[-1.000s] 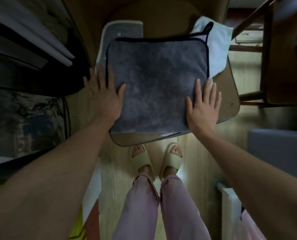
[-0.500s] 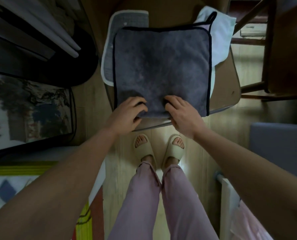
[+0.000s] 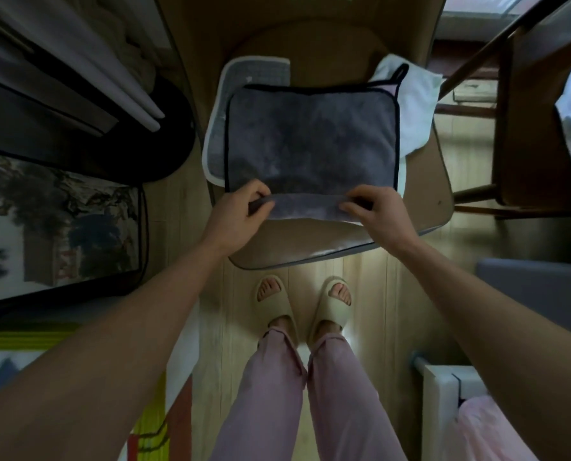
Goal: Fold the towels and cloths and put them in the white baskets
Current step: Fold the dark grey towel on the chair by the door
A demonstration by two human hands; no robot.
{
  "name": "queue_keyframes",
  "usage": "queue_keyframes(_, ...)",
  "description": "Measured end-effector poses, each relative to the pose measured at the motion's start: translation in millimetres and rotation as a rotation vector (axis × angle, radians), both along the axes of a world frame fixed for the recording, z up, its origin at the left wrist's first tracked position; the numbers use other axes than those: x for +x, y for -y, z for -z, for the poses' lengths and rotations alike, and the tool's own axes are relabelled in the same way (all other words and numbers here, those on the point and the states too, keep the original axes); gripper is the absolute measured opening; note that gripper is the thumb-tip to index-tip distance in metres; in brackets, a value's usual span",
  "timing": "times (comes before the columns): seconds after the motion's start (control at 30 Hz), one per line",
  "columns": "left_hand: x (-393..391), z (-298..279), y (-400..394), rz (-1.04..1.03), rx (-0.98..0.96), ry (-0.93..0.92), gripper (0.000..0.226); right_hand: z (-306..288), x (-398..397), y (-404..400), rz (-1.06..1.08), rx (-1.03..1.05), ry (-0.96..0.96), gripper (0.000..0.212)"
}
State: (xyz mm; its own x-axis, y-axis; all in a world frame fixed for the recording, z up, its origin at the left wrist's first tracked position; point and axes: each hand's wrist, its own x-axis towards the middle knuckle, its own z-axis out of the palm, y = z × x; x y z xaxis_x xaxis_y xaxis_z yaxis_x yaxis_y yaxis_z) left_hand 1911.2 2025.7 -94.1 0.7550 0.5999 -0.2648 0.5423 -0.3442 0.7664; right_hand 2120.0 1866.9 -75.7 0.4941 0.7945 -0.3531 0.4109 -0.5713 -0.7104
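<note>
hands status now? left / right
Left hand: closed, pinching the near edge of the grey towel, lifted off the table.
Right hand: closed, pinching the same edge.

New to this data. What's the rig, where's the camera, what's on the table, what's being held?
There is no robot here. A person wears one wide-angle camera on the head, looking forward and down, so you see their own arms, legs and slippers from above.

The left hand and right hand each pinch the near edge of a dark grey towel with black trim and lift it off the small brown table, apparently starting a fold away from the body.

Under that towel lies a grey cloth with a white border, showing at the left. A white cloth sticks out at the far right corner. At the bottom right is something white, possibly one of the baskets, but too little of it shows to tell.
</note>
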Motion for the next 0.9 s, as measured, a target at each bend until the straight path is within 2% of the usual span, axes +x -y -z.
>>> queue_keyframes(0.13, 10, -6, -19, -0.107, -0.006, -0.017, 0.03, -5, 13, -6, 0.097, 0.003, -0.018, 0.008)
queue_keyframes(0.2, 12, -11, -26, -0.123, 0.026, -0.029, 0.024, -7, 20, -8, 0.05, -0.022, -0.002, 0.004)
queue_keyframes(0.27, 12, -15, -29, -0.072, 0.063, -0.066, 0.013, -8, 25, -8, 0.003, -0.054, 0.031, 0.012)
queue_keyframes(0.37, 14, -20, -32, 0.001, 0.05, -0.106, 0.015, -12, 30, -10, 0.023, -0.071, 0.065, 0.014)
queue_keyframes(0.43, 17, -23, -40, -0.115, 0.016, -0.081, 0.014, -15, 33, -11, 0.116, -0.054, 0.089, 0.004)
queue_keyframes(0.53, 26, -32, -54, -0.467, -0.159, -0.011, 0.016, -19, 41, -16, 0.351, 0.004, 0.042, 0.018)
queue_keyframes(0.63, 45, -35, -60, -0.65, -0.287, 0.035, 0.022, -26, 48, -26, 0.521, 0.082, -0.067, 0.021)
queue_keyframes(0.7, 58, -35, -63, -0.731, -0.295, 0.055, 0.028, -28, 50, -33, 0.531, 0.101, -0.132, 0.015)
queue_keyframes(0.8, 77, -29, -71, -0.822, -0.263, 0.09, 0.035, -24, 52, -35, 0.423, 0.027, -0.139, 0.01)
queue_keyframes(0.9, 93, -25, -77, -0.859, -0.16, 0.119, 0.033, -16, 57, -43, 0.57, 0.057, -0.098, 0.009)
